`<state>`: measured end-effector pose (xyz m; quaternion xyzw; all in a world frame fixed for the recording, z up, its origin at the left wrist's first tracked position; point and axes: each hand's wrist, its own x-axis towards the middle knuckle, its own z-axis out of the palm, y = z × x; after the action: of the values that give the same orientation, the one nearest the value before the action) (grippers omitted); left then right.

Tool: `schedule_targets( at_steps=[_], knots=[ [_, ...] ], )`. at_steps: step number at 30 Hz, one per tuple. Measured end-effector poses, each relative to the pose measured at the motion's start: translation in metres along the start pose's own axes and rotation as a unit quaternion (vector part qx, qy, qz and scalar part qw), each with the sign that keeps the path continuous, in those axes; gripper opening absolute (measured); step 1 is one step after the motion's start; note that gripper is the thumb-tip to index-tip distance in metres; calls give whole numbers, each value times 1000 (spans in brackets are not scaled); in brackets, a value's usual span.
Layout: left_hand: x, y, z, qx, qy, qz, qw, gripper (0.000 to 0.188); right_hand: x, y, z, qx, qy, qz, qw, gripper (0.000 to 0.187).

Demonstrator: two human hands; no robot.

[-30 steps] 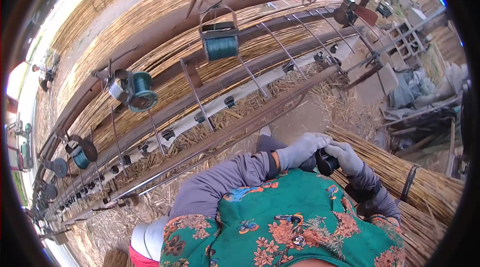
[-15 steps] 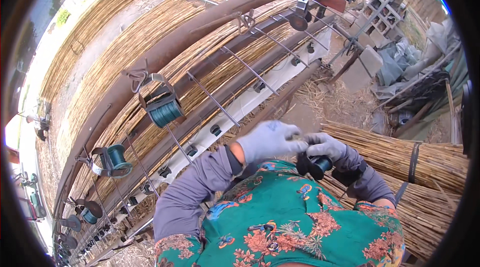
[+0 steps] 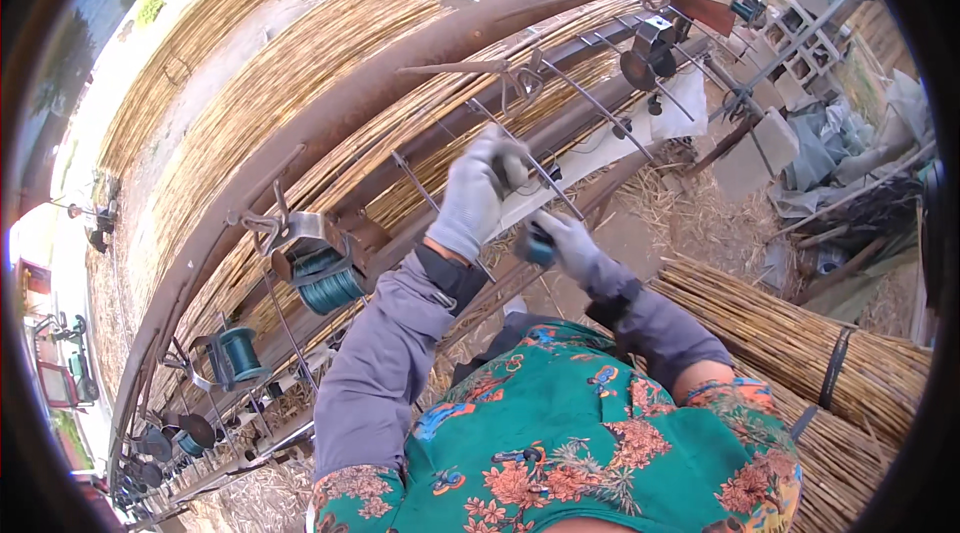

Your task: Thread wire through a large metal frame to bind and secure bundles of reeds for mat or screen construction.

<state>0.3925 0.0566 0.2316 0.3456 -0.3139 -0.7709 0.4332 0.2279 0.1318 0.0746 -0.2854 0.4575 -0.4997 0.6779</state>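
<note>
Item one: a small spool (image 3: 537, 249) of dark teal line, blurred, held out in front of the body at the near side of the frame, above the straw-littered ground.

Item two: right hand (image 3: 572, 245), gloved in grey, fingers wrapped about that spool.

Item three: left hand (image 3: 472, 195), gloved alike, raised ahead of the other with fingers curled beside a thin metal rod (image 3: 610, 115). Whether it pinches line or touches the rod, I cannot tell from here.

Step in hand, as I judge it: a spool being handled at the rods. The next move seems to call for a firm hold on the spool and careful fingers among the metalwork, with any loose line kept from snagging.

Surroundings: a larger teal spool (image 3: 330, 291) in a metal bracket, left of the hands; a thick brown pipe (image 3: 350, 113) beyond; reeds (image 3: 425, 165) lying along the frame; at right, a banded reed bundle (image 3: 765, 333).
</note>
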Motion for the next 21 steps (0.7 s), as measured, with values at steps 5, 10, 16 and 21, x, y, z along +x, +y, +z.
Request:
schedule_targets(
  at_steps=[5, 10, 16, 21],
  knots=[
    [12, 22, -3, -134, -38, 117, 983, 52, 160, 14, 90, -41, -178, -211, 960, 28],
    [8, 35, -72, 58, 143, 109, 982, 32, 164, -17, 103, 344, -234, 9, 909, 32],
    [48, 25, -130, 164, 141, 32, 976, 29, 101, -4, 34, 342, -201, 138, 907, 22],
    [120, 30, -141, 73, 187, 119, 972, 43, 79, -7, -49, -53, -23, -7, 998, 21]
  ],
)
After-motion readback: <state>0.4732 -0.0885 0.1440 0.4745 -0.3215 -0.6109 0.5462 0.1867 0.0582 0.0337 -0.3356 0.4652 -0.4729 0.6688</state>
